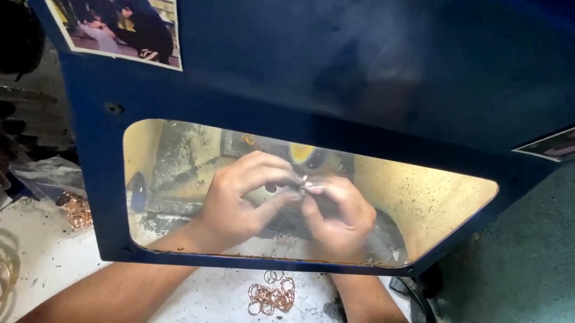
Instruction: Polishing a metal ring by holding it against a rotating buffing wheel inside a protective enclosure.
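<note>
Right, I see both grips behind the blue guard's window: left hand & right hand pinched shut on a small ring between fingertips. Loose copper rings lie on desk below grips.

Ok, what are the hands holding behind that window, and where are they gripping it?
Both the left hand and right hand pinch one small shiny piece between their fingertips; its kind and the gripped part cannot be told.

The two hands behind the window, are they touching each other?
Touching. The head view, through the blue shield's window, shows the left hand and right hand meeting at the fingertips around something small and pale.
</note>
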